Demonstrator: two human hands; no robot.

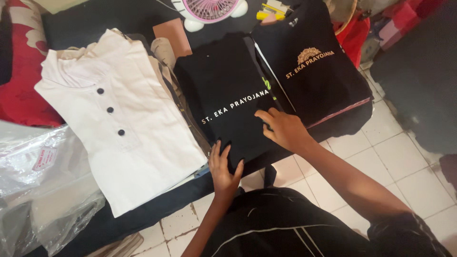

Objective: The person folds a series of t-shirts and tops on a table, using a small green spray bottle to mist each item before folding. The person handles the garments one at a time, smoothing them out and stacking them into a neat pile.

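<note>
A dark surface (114,223) carries several folded garments, with a white tiled floor (395,157) below and to the right of it. Largest of the garments is a cream shirt (143,143) with three dark buttons, lying flat on the left. Just right of it sits a folded black shirt (223,90) with pale lettering across its front, resting on a stack of other folded clothes. Further right lies a second black shirt (309,81) with gold lettering, topping its own pile. Clear plastic bags (43,190) are heaped at the left edge, and a red patterned cloth (19,71) shows beyond them. At the top edge stands a small pink fan (209,9).

The left hand (223,169) lies flat on the near edge of the middle black shirt, fingers spread and pressing down, gripping nothing. The right hand (283,128) rests on the same shirt's right side, just below the lettering, fingers extended flat and open as well. The two hands are near each other but not touching.
</note>
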